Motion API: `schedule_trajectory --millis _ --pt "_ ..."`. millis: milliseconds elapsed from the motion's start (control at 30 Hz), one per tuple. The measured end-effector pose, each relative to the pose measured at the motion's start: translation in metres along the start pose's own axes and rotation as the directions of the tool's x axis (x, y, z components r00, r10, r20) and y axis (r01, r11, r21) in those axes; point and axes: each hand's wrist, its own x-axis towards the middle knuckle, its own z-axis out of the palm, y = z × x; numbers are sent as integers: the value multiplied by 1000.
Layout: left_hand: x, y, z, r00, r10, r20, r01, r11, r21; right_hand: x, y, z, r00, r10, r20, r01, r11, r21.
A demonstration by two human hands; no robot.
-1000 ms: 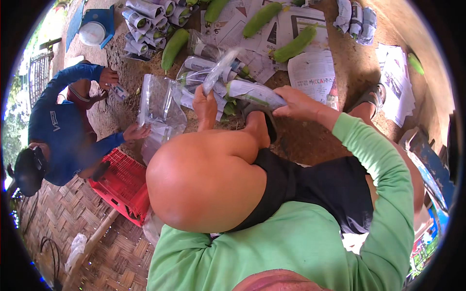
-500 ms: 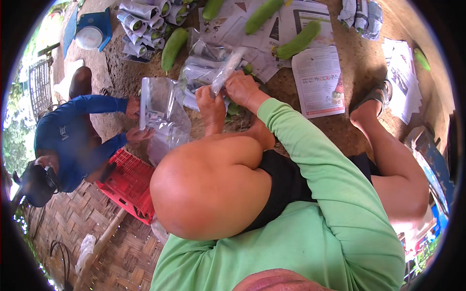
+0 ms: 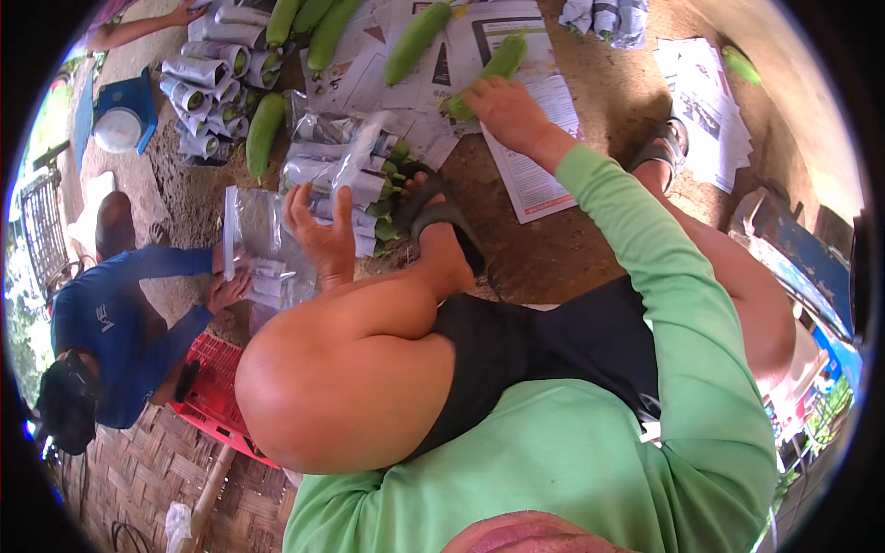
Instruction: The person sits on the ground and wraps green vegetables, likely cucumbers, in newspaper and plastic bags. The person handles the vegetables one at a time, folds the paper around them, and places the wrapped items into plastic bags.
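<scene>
My right hand (image 3: 510, 115) reaches forward over a sheet of newspaper (image 3: 535, 175), its fingers closed on the lower part of a long green gourd (image 3: 502, 61). My left hand (image 3: 323, 235) is raised near my knee, fingers apart, holding nothing. Just beyond it lies a clear plastic bag (image 3: 355, 152) with several paper-wrapped gourds (image 3: 355, 184), their green ends showing on the right. At the left, a co-worker in a blue sleeve holds another clear bag (image 3: 267, 244) with paper rolls visible in it.
Several paper-wrapped gourds (image 3: 198, 101) are piled at the far left, beside a bare gourd (image 3: 265, 134). More gourds (image 3: 415, 41) lie on spread newspaper. A red crate (image 3: 212, 387) stands by the co-worker. Loose papers (image 3: 701, 120) lie at right. Another person's arm (image 3: 138, 32) enters at far left.
Both hands have left the bag's gathered plastic top. My right hand has moved forward and right to a gourd; my left has opened and drawn back. The view has shifted right.
</scene>
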Motion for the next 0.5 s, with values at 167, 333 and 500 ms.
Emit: schedule_trajectory --millis 167,333,500 --pt "64 45 -20 962 259 85 -263 964 38 14 -10 44 996 -73 47 83 964 -252" --pt "131 116 -64 839 469 275 -484 875 -13 33 -14 29 983 -7 185 50 973 -227" --pt "182 182 -62 614 503 608 -606 794 -45 59 27 -64 975 186 -125 -137 937 321"
